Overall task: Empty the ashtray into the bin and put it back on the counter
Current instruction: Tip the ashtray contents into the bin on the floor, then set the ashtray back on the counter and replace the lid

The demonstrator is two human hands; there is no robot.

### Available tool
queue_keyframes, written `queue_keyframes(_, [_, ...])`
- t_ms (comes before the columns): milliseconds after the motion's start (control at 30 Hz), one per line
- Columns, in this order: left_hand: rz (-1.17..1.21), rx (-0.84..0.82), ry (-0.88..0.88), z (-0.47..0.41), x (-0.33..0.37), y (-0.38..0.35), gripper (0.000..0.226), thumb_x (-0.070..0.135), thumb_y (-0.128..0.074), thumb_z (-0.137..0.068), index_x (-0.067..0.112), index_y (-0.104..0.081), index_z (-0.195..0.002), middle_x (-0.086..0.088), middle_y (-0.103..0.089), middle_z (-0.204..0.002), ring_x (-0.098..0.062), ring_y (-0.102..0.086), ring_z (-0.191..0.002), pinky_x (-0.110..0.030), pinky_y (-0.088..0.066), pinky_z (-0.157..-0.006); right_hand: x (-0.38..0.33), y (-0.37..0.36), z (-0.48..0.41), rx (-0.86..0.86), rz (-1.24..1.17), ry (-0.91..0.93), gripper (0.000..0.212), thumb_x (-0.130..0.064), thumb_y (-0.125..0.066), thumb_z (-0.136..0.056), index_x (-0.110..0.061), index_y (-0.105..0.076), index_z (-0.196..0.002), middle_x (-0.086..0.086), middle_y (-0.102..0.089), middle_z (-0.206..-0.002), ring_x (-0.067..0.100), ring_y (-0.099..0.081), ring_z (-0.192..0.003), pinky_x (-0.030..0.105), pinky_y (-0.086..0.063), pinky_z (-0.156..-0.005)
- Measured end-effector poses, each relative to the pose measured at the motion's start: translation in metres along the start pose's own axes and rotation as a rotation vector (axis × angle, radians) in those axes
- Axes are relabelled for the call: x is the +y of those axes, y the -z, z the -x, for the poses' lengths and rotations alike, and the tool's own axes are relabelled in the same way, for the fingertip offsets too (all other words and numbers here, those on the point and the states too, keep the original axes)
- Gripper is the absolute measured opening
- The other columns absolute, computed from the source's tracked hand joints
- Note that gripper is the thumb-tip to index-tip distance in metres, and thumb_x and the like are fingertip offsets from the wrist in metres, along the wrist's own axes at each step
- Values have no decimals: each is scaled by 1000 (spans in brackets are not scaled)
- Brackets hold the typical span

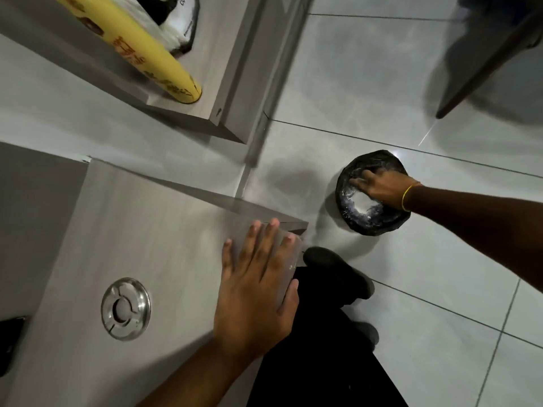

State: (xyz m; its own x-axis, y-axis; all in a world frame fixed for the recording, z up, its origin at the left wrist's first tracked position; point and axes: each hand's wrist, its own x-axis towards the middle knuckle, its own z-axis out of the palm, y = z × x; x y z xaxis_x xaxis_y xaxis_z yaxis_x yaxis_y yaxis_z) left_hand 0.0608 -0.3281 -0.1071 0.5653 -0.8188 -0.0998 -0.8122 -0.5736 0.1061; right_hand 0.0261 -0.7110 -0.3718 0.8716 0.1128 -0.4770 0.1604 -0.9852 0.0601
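A round silver metal ashtray [125, 308] sits on the grey counter [164, 230], lower left of the head view. My left hand [258, 277] lies flat on the counter near its right corner, fingers spread, holding nothing, to the right of the ashtray. A small bin lined with a black bag [370, 220] stands on the floor at the right, with white matter inside. My right hand [382, 186] reaches over the bin's opening, fingers spread and pointing down into it, with nothing visible in it.
A yellow roll [141, 51] and a black-and-white bag [179, 22] lie on a lower shelf at the top left. A dark phone-like object [10, 342] rests at the counter's left edge. My dark-clothed legs and shoes [338, 274] stand on the tiled floor [382, 83].
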Motion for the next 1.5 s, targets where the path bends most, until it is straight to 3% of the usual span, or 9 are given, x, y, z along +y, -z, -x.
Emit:
queue_keyframes(133, [-35, -4, 1, -2, 1, -1, 90, 49, -52, -101, 29, -7, -177, 0, -13, -186, -18, 6, -176, -65, -13, -133, -13, 19, 5, -66, 65, 62, 98, -6, -57, -96, -33, 6, -166, 22, -38, -136, 37, -68, -91, 40, -47, -66])
queue_keyframes(267, [-22, -5, 12, -1, 2, -1, 91, 47, -54, -101, 28, -9, -177, -2, -16, -186, -20, 2, -177, -66, -15, -135, -21, 17, -2, -143, 144, 59, 65, -5, -41, -102, -11, -20, -163, 23, -47, -148, 38, -72, -106, 42, -57, -87])
queue_keyframes(367, [-8, 5, 10, -2, 3, -1, 85, 44, -57, -100, 24, -25, -176, -3, -21, -185, -26, -7, -176, -67, -18, -135, -22, 1, -8, -141, 107, 72, 84, -5, -45, -102, -30, 2, -167, 24, -46, -141, 39, -70, -101, 39, -53, -74])
queue_keyframes(500, [13, 34, -10, -3, 4, 1, 83, 41, -60, -98, 22, -32, -173, -6, -26, -183, -31, -21, -173, -69, -22, -133, -27, -1, -21, -178, 184, 86, 66, -5, -45, -101, -14, -23, -163, 23, -52, -138, 41, -72, -107, 43, -59, -84])
queue_keyframes(633, [27, 41, -2, -4, 4, 2, 83, 42, -61, -96, 23, -33, -172, -4, -28, -182, -31, -23, -172, -69, -23, -133, -26, -1, -28, -176, 144, 71, 86, -4, -47, -100, -30, 1, -166, 23, -50, -134, 43, -71, -103, 41, -52, -67])
queue_keyframes(867, [38, 37, 5, -3, 5, 2, 85, 43, -63, -95, 26, -34, -173, -1, -23, -183, -23, -14, -175, -64, -17, -137, -27, 5, -23, -174, 173, 29, 67, -11, -46, -102, -23, -19, -163, 21, -51, -139, 38, -72, -105, 43, -61, -82])
queue_keyframes(1033, [49, 33, -15, -3, 3, 5, 82, 42, -65, -98, 24, -38, -173, -6, -28, -184, -30, -23, -174, -64, -18, -136, -19, 28, 0, -175, -124, -167, 82, -22, -63, -96, -35, -16, -162, 22, -50, -136, 45, -70, -103, 47, -62, -80])
queue_keyframes(1267, [60, -97, 3, -7, 6, 13, 83, 42, -68, -95, 28, -40, -172, -4, -29, -186, -29, -24, -173, -68, -22, -135, -6, 94, 63, 85, -1099, -939, 53, -29, -68, -73, -18, -69, -124, 28, -77, -105, 48, -71, -104, 51, -59, -96])
queue_keyframes(1500, [71, -274, 104, -7, 7, 52, 85, 53, -55, -107, 35, -16, -181, -1, -4, -192, -28, -9, -176, -68, -15, -136, -63, 243, 152, 341, -1418, -917, 31, -37, -75, -86, -37, -79, -117, 1, -83, -89, 28, -81, -80, 55, -66, -83])
